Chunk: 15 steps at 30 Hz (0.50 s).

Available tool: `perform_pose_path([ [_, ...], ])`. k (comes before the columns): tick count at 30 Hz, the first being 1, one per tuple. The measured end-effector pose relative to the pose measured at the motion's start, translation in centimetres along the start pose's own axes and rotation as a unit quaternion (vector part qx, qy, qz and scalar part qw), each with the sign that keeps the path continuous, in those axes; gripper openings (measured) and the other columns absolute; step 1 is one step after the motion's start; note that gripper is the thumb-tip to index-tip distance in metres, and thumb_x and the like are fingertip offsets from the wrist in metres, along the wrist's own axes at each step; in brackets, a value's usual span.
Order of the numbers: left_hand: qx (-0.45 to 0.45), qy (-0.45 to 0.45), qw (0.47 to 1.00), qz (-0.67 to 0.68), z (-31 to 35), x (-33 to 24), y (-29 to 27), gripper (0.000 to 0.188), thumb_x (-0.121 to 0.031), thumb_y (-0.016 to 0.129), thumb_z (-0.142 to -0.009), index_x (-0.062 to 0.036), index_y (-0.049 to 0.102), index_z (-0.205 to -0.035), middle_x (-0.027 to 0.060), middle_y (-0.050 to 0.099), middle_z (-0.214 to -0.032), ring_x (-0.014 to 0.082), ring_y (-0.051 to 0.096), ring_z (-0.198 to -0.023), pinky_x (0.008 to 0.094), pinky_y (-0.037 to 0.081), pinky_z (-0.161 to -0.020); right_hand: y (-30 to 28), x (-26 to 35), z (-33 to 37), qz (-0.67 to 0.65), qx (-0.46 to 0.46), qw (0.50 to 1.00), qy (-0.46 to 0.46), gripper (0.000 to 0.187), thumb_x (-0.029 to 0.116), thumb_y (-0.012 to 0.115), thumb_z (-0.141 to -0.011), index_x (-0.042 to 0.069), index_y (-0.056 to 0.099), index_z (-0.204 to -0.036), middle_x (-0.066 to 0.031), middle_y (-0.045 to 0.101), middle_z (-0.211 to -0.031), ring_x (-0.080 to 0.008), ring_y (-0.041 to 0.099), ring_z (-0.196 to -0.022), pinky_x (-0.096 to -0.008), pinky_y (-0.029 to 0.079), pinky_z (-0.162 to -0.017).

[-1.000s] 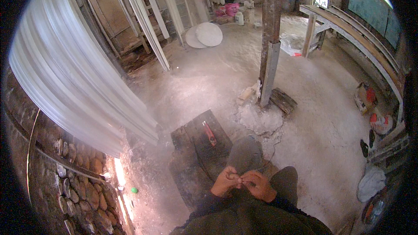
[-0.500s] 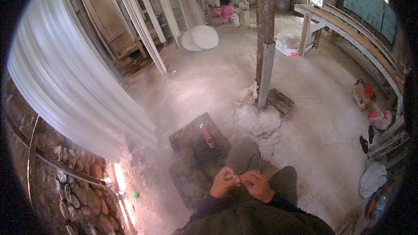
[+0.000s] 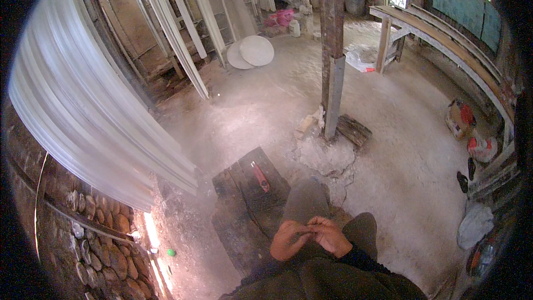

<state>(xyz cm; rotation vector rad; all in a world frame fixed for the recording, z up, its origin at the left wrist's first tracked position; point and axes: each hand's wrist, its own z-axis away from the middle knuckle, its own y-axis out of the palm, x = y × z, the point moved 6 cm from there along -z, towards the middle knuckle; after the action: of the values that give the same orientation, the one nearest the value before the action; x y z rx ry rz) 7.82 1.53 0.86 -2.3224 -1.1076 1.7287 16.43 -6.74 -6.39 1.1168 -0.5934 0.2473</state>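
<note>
My left hand [image 3: 290, 239] and my right hand [image 3: 330, 235] meet above my lap, fingertips touching. The fingers of both are pinched together; whatever lies between them is too small or hidden to make out. Just past my knee, a slim red tool [image 3: 260, 178] with a pale, narrow far end rests on a dark flat board [image 3: 236, 178]. Both hands are apart from it. The dark surface continues toward me on the left of my legs.
Corrugated metal sheets [image 3: 83, 94] lean at the left above stacked stones [image 3: 116, 264]. A small green ball [image 3: 171, 252] lies near them. Ahead stands a post [image 3: 332, 61] beside a wood block [image 3: 353, 130]. Two round white discs [image 3: 257, 51] and a long bench [image 3: 444, 30] are farther off.
My hands have drawn closer, the left turning so its back shows more and its fingers overlap the right's. The view has shifted slightly; the red tool stays on the board.
</note>
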Motion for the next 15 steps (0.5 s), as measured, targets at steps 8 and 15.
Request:
perform_pose_path([
  [8, -0.051, -0.149, 0.983, 0.097, 2.1, 3.6, 0.7, 0.023, -0.009, 0.065, -0.072, -0.0039, 0.057, -0.093, 0.0071, 0.060, -0.086, 0.0143, 0.057, -0.079, 0.0266, 0.046, -0.066, 0.5, 0.4, 0.2, 0.175, -0.029, 0.982, -0.059, 0.009, 0.006, 0.055, -0.081, -0.001, 0.055, -0.087, -0.0080, 0.058, -0.087, -0.0133, 0.055, -0.079, -0.0254, 0.044, -0.072],
  [15, -0.131, -0.159, 0.934, 0.290, 2.0, 3.6, 0.8, 0.028, -0.010, 0.066, -0.073, -0.0026, 0.055, -0.098, 0.0069, 0.059, -0.088, 0.0121, 0.057, -0.078, 0.0255, 0.046, -0.070, -1.3, -0.6, 0.2, 0.307, -0.062, 0.939, -0.145, 0.012, 0.007, 0.057, -0.079, -0.003, 0.060, -0.087, -0.0064, 0.060, -0.085, -0.0123, 0.054, -0.079, -0.0243, 0.043, -0.072],
])
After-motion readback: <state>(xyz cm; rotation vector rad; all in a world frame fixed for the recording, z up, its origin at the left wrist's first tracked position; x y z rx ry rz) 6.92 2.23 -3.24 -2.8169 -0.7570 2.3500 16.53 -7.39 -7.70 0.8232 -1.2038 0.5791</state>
